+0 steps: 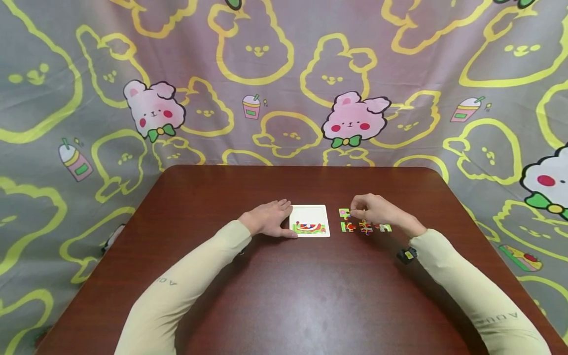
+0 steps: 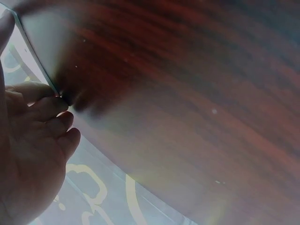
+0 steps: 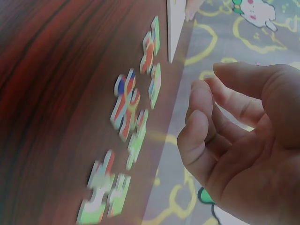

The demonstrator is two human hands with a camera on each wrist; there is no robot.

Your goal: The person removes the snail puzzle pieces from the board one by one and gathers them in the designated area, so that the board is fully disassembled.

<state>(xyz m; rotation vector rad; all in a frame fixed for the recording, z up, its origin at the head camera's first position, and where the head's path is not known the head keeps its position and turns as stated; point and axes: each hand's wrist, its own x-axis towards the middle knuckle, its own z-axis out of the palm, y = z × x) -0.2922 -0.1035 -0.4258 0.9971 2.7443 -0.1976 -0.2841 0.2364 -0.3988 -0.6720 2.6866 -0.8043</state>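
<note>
A white puzzle tray [image 1: 309, 215] lies flat on the table, with colourful green and red pieces [image 1: 309, 228] along its near side. My left hand [image 1: 269, 218] rests against the tray's left edge, fingers near the far corner and thumb at the near corner. In the left wrist view, the fingers [image 2: 60, 123] touch the tray's rim. To the right of the tray, my right hand [image 1: 373, 209] hovers over several loose jigsaw pieces [image 1: 348, 227]. Its thumb and fingers bend loosely toward each other; the right wrist view shows a gap with nothing between them.
Brown wood-grain table [image 1: 310, 296] extends around the tray and pieces. In the right wrist view, the loose pieces [image 3: 125, 105] are spread in uneven rows, some overlapping in sight. A patterned curtain [image 1: 284, 98] hangs behind the table and along its sides.
</note>
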